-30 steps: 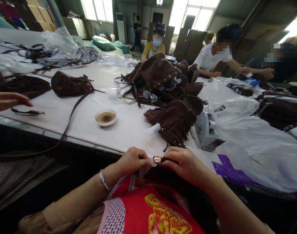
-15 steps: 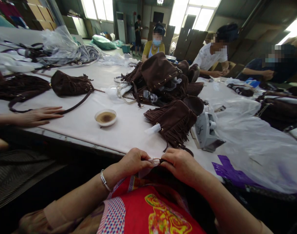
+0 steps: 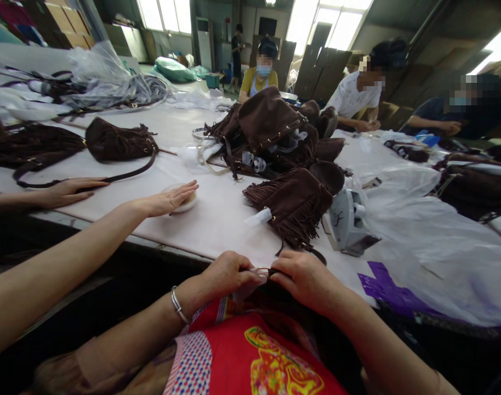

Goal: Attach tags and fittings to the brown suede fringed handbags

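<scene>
Low in front of me, at the table's near edge, my left hand (image 3: 226, 272) pinches a piece of thin whitish plastic film (image 3: 243, 293). My right hand (image 3: 303, 274) is closed on a thin dark strap-like piece (image 3: 271, 271), mostly covered by the fingers. A narrow reddish line bridges the small gap between both hands; its kind is unclear. Just beyond my right hand lies a dark brown fringed bag (image 3: 302, 200), with white wrapping (image 3: 259, 218) on one part of it.
A co-worker's hand (image 3: 170, 202) reaches over a small dish (image 3: 188, 206); the other hand (image 3: 72, 192) rests by a bag strap. Brown bags (image 3: 271, 118) are heaped mid-table. A grey-white device (image 3: 351, 225) and plastic sheeting (image 3: 435, 247) lie right. Other people work across the table.
A co-worker's arm has come in from the left, its hand now over the dish. My two hands have stayed almost in place, keeping their grip.
</scene>
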`<state>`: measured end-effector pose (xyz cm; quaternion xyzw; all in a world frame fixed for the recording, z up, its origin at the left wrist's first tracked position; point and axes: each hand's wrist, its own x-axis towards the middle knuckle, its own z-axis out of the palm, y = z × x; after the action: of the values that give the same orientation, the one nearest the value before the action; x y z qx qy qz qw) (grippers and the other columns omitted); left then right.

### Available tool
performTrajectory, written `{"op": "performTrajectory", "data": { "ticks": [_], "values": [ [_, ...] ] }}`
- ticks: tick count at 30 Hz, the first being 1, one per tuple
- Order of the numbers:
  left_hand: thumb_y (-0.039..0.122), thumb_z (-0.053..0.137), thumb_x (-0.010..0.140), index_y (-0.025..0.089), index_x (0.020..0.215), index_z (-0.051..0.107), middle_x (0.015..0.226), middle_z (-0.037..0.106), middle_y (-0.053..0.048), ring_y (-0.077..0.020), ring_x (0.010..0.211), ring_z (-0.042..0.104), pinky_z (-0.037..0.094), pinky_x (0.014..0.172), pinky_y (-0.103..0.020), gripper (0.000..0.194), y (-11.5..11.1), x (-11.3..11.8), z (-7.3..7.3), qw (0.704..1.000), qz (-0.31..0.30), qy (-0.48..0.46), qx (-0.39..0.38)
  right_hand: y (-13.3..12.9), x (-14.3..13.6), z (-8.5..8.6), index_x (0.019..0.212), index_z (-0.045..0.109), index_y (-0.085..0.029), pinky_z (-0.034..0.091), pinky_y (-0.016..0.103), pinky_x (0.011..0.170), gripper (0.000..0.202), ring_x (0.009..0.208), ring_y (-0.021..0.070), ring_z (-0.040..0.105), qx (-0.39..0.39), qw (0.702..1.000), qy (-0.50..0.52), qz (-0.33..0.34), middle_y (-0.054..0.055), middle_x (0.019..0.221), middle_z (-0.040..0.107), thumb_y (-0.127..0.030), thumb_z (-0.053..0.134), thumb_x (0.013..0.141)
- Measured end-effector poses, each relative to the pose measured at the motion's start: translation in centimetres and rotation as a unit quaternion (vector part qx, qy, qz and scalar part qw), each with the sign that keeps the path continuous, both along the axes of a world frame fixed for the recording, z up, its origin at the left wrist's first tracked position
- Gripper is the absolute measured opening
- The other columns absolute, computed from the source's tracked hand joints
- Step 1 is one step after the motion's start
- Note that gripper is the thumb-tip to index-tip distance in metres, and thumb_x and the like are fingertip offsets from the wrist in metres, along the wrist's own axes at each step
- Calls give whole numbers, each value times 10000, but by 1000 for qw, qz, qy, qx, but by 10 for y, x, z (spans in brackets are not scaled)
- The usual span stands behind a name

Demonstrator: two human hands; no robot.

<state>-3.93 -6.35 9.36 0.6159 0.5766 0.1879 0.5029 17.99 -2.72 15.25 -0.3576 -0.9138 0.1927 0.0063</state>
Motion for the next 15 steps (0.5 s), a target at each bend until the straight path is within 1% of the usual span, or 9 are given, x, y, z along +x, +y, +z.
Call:
{"op": "performTrajectory", "data": {
  "ticks": [3,6,9,11,13,15],
  "values": [
    [490,645,792,134,723,748,600,639,-6,-126,578,505,269,491,-216,376,2,-3,-1,998,-17,57,30,-1,1,-1,851,714,-188,414,250,736,169,814,156,613,-11,1000,27,-7,36,851,645,-251,592,951],
    [472,612,810,131,686,716,575,603,1,-117,556,476,280,482,-214,378,2,-4,0,998,-31,53,26,-2,2,-4,871,721,-195,419,249,744,161,821,158,614,-18,999,41,-15,34,850,645,-251,593,951],
    [447,579,840,124,766,725,659,656,-20,-127,592,538,371,531,-208,361,-3,-5,3,998,-51,-31,-15,-2,3,-6,853,717,-192,417,254,736,169,806,159,610,-15,999,41,-16,35,839,640,-251,593,950],
    [456,564,860,122,839,728,698,676,-35,-140,622,581,434,585,-221,373,-7,-6,4,991,-69,-99,-50,-3,5,-8,851,715,-190,416,256,728,165,796,158,606,-14,999,41,-16,37,839,638,-246,593,947],
    [468,563,866,121,872,726,689,669,-36,-141,616,588,460,605,-233,383,-9,-7,4,983,-78,-146,-75,-4,6,-10,859,717,-191,419,254,729,157,794,157,603,-17,999,48,-17,37,842,638,-236,593,943],
    [472,589,850,114,831,724,652,649,-29,-129,582,561,447,578,-229,383,-11,-9,0,983,-57,-157,-76,-4,7,-11,872,722,-194,426,253,741,155,800,156,605,-23,998,64,-19,38,849,643,-231,590,944]
  ]
}}
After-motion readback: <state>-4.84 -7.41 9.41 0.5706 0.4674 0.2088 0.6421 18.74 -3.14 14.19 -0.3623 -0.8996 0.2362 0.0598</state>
